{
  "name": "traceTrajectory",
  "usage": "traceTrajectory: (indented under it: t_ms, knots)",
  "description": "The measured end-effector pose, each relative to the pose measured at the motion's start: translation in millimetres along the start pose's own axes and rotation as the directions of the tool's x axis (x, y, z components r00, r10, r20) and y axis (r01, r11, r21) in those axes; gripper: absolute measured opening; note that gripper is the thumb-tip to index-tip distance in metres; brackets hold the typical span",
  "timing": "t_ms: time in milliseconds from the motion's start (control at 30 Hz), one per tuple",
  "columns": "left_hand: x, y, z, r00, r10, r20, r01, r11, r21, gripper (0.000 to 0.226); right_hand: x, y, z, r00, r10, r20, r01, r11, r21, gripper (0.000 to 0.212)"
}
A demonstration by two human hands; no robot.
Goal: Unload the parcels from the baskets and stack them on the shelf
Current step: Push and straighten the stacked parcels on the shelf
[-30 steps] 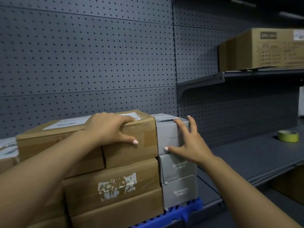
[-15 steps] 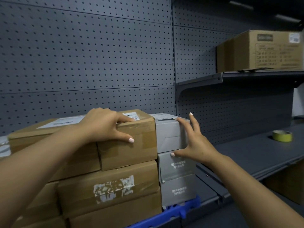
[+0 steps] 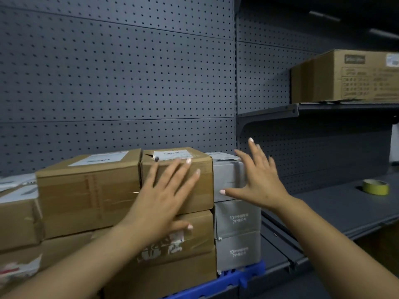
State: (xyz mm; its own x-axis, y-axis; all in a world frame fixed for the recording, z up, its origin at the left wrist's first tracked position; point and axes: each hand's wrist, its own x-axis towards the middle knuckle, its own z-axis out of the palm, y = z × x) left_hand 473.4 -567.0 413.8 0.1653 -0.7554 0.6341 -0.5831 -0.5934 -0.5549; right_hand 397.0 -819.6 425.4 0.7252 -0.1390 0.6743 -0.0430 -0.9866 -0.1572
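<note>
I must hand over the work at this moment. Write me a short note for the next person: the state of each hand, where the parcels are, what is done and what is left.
Left hand: open, fingers straight, flat before the front of the top brown box; no grip.
Right hand: open, fingers spread, by the right side of the top grey box; contact unclear.
Parcels: brown boxes in a stack, three grey boxes in a column beside them, all on a blue base.
Shelf to the right holds only a tape roll; one large carton on the upper shelf.
Done: these parcels are stacked.
Left: no baskets in view, so the rest cannot be judged.
</note>
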Motion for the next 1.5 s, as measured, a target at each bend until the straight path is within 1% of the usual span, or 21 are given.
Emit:
traceTrajectory:
  t_ms: [67,100,167,233,267,367,400,467,567,633,767,800,900,967,1033,1133,1267,1367,1433,1500]
  knots:
    - [-20,9,6,1.0,0.006,0.011,-0.005,0.999,-0.034,0.116,5,-15,-8,0.992,-0.124,0.009,0.124,0.992,-0.009,0.113]
    - [-31,13,10,1.0,0.008,0.031,-0.006,0.999,-0.052,0.114,7,-26,-11,0.985,-0.173,0.028,0.172,0.985,0.01,0.11]
    - [-55,21,20,0.996,0.043,0.075,-0.037,0.996,-0.076,0.103,14,-49,-13,0.973,-0.222,0.06,0.217,0.972,0.087,0.098]
    - [-79,27,30,0.989,0.086,0.118,-0.075,0.993,-0.092,0.094,24,-74,-11,0.97,-0.229,0.083,0.216,0.966,0.139,0.083]
    - [-89,27,34,0.984,0.103,0.145,-0.089,0.991,-0.098,0.093,29,-86,-8,0.966,-0.236,0.107,0.223,0.967,0.122,0.079]
    - [-108,22,43,0.969,0.134,0.206,-0.125,0.991,-0.057,0.095,38,-109,3,0.944,-0.261,0.204,0.276,0.96,-0.051,0.077]
    - [-111,21,45,0.967,0.136,0.217,-0.131,0.991,-0.037,0.096,39,-112,5,0.943,-0.256,0.211,0.28,0.956,-0.093,0.078]
    - [-114,20,47,0.966,0.134,0.222,-0.137,0.991,-0.006,0.099,38,-114,7,0.949,-0.243,0.201,0.27,0.956,-0.117,0.079]
    - [-114,20,47,0.969,0.128,0.213,-0.137,0.99,0.028,0.099,35,-114,6,0.952,-0.235,0.197,0.26,0.959,-0.112,0.081]
    - [-114,17,47,0.973,0.13,0.19,-0.141,0.989,0.042,0.093,35,-113,4,0.954,-0.227,0.196,0.248,0.965,-0.089,0.079]
    - [-117,14,53,0.981,0.146,0.132,-0.157,0.985,0.076,0.064,40,-115,-4,0.958,-0.221,0.185,0.238,0.968,-0.075,0.062]
    - [-117,14,53,0.981,0.145,0.125,-0.155,0.985,0.075,0.062,41,-115,-7,0.957,-0.227,0.181,0.243,0.967,-0.076,0.057]
    - [-116,13,57,0.983,0.142,0.119,-0.151,0.986,0.067,0.063,39,-114,-15,0.95,-0.25,0.187,0.263,0.963,-0.049,0.044]
    - [-115,13,59,0.983,0.128,0.132,-0.137,0.988,0.069,0.069,37,-113,-19,0.946,-0.26,0.193,0.269,0.963,-0.026,0.04]
    - [-114,13,60,0.983,0.115,0.144,-0.125,0.99,0.063,0.074,36,-113,-23,0.945,-0.256,0.204,0.258,0.966,0.013,0.038]
    - [-113,12,60,0.981,0.105,0.161,-0.116,0.991,0.065,0.076,34,-115,-23,0.944,-0.239,0.228,0.235,0.971,0.046,0.043]
    - [-110,15,58,0.981,0.102,0.164,-0.114,0.992,0.062,0.075,35,-116,-11,0.963,-0.193,0.19,0.182,0.98,0.076,0.049]
    - [-108,15,51,0.983,0.105,0.15,-0.111,0.993,0.029,0.074,34,-120,-4,0.973,-0.159,0.164,0.154,0.987,0.047,0.053]
    - [-107,10,42,0.99,0.067,0.127,-0.07,0.997,0.015,0.076,32,-123,-1,0.979,-0.148,0.139,0.15,0.989,-0.004,0.056]
    - [-103,1,26,0.996,-0.015,0.085,0.013,1.0,0.022,0.079,30,-128,-2,0.985,-0.137,0.1,0.14,0.99,-0.025,0.058]
